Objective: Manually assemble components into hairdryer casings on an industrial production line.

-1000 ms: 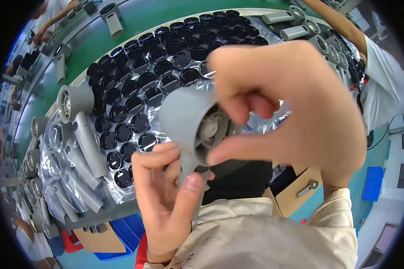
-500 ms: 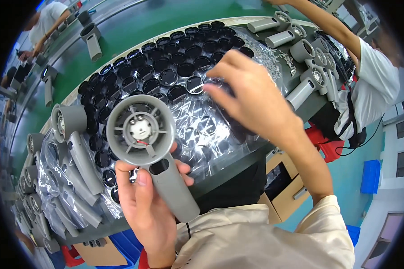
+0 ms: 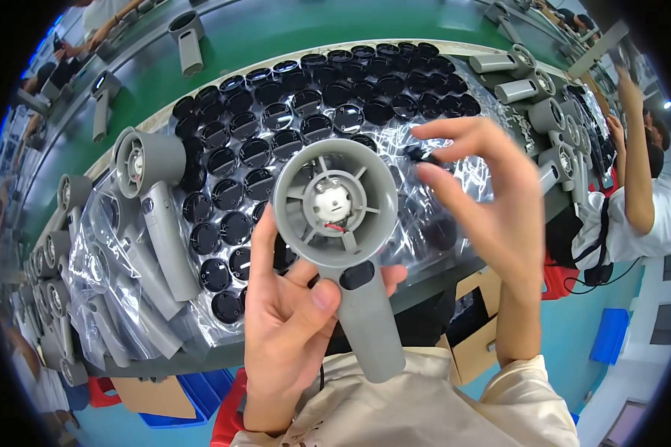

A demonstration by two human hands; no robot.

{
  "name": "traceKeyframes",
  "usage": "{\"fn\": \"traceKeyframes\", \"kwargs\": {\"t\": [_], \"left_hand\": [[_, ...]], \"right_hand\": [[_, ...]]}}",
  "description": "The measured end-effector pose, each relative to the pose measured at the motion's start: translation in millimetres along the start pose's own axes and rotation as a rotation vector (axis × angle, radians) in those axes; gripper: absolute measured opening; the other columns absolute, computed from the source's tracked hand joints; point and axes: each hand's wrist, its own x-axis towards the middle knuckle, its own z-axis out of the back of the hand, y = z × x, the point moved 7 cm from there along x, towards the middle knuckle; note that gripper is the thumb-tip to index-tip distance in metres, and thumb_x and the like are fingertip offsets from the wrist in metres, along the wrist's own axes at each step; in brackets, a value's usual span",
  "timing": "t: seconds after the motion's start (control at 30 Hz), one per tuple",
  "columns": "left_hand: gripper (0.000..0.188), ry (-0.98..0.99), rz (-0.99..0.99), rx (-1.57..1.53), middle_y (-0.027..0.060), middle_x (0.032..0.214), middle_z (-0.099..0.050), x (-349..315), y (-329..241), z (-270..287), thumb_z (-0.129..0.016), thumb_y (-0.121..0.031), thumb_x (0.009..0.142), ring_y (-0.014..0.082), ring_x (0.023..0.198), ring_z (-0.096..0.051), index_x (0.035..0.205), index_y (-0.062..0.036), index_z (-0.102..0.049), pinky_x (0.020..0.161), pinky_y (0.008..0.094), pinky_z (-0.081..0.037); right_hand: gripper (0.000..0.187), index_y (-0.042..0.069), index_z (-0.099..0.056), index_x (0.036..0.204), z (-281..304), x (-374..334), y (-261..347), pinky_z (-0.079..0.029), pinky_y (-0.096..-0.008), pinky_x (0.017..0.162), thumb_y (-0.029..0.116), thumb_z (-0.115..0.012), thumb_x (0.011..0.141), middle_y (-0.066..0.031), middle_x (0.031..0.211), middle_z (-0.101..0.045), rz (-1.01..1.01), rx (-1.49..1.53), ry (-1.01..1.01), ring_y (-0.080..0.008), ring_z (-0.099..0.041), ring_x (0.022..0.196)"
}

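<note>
My left hand (image 3: 291, 328) is closed around the neck of a grey handheld fan body (image 3: 374, 335), its thumb on the front below the ring. The round head faces up, showing spokes, a white hub (image 3: 332, 205) and a short red wire. An oval dark opening sits at the top of the handle. To the right of the head, my right hand (image 3: 492, 194) hovers with thumb and fingers curved around a small black part (image 3: 420, 155). That part is blurred, and its exact shape cannot be made out. Plastic film lies beneath this hand.
Rows of round black caps (image 3: 276, 115) cover the table on clear plastic film (image 3: 455, 223). Grey fan bodies and handles (image 3: 168, 242) pile up at left; more fan bodies (image 3: 548, 115) lie at right. Behind runs a green conveyor belt (image 3: 253, 37). A co-worker's arm (image 3: 634, 149) shows at far right.
My right hand has drawn back from the black caps, and a small black part now shows at its fingertips. The view has shifted; the fan body in my left hand appears further right and more upright.
</note>
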Motion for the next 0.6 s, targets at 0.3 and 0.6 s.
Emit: {"fn": "traceKeyframes", "kwargs": {"t": [0.3, 0.6], "left_hand": [[0.084, -0.005, -0.128, -0.111, 0.0287, 0.126, -0.041, -8.1, -6.9, -12.7, -0.053, 0.011, 0.079, 0.0393, 0.113, -0.049, 0.141, -0.0121, -0.001, 0.091, 0.0551, -0.045], [0.085, -0.266, -0.292, 0.265, 0.0191, 0.125, -0.045, -18.7, -17.6, -12.7, -0.072, -0.036, 0.073, 0.0289, 0.109, -0.053, 0.134, -0.0004, -0.025, 0.082, 0.0388, -0.05]], "right_hand": [[0.047, -0.001, -0.05, 0.102, -3.8, -5.9, 26.4, -0.051, -0.0267, 0.07, 0.001, -0.076, 0.062, -0.0267, 0.102, -0.053, -0.064, 0.747, 0.128, -0.0241, -0.061, 0.085], [0.057, -0.005, -0.051, 0.105, -0.3, -9.2, 38.9, -0.052, -0.033, 0.075, 0.006, -0.079, 0.057, -0.0306, 0.098, -0.054, 0.1, 0.733, 0.063, -0.031, -0.06, 0.087]]}}
